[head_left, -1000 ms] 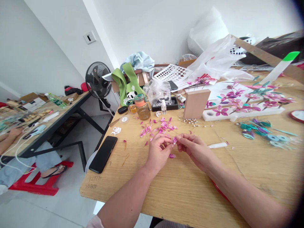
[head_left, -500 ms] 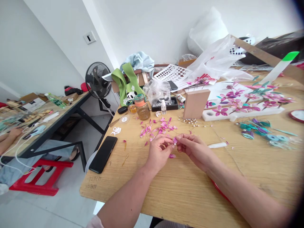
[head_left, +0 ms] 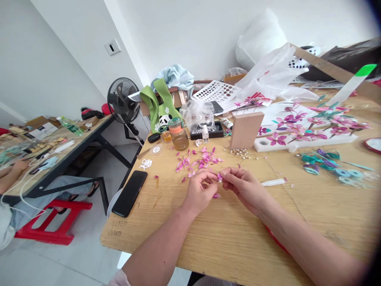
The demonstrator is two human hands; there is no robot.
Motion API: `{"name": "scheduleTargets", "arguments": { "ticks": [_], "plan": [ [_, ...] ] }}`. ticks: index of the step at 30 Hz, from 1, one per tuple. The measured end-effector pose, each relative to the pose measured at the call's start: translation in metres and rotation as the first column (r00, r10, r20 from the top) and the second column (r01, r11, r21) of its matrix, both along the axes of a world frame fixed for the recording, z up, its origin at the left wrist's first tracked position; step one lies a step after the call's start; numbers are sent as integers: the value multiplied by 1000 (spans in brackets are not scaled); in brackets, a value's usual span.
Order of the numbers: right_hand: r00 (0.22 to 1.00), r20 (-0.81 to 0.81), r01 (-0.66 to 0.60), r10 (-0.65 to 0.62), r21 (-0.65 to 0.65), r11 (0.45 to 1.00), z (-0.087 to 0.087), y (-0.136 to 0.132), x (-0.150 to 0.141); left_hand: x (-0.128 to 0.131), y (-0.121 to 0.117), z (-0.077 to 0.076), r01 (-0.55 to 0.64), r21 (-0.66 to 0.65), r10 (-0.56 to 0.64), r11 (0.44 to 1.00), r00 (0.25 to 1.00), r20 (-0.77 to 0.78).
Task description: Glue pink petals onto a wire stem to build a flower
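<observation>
Between the fingertips of both hands is a small pink-purple flower [head_left: 219, 177] with a pale, pearl-like bead at its lower side. My left hand [head_left: 201, 190] is closed in a pinch at its left side. My right hand [head_left: 242, 183] pinches it from the right, fingers curled. Just below the fingers a loose pink petal [head_left: 216, 196] lies on the wooden table [head_left: 238, 242]. Beyond the hands is a scattered heap of pink petals [head_left: 205, 159]. To the right of my right hand lies a white tube-like stick [head_left: 273, 182].
A black phone [head_left: 129, 194] lies at the left edge. Behind the petals stand a jar [head_left: 179, 135], a small clear bottle [head_left: 205, 134] and a brown block [head_left: 245, 131]. Finished pink flowers [head_left: 297, 129] stand in a white foam strip [head_left: 315, 142]. A co-worker's hand [head_left: 19, 166] rests at another table.
My left thumb has shifted slightly down from the flower, while both hands stay in nearly the same place. At the far left, the co-worker's legs have moved a little.
</observation>
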State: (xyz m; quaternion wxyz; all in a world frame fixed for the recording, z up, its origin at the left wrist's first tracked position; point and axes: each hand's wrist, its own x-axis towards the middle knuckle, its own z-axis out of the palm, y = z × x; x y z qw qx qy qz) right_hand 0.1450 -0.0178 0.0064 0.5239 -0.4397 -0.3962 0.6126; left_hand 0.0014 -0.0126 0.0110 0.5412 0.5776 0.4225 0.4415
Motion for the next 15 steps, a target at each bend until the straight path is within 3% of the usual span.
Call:
{"name": "scheduleTargets", "arguments": {
  "ticks": [8, 15],
  "plan": [
    [982, 185, 12, -35, 122, 992, -1, -2, -3, 1, -2, 5, -27, -132, 34, 991, 998, 48],
    [976, 211, 16, -48, 152, 988, 3, -5, -7, 3, 0, 3, -49, -155, 60, 987, 996, 67]
  ]
}}
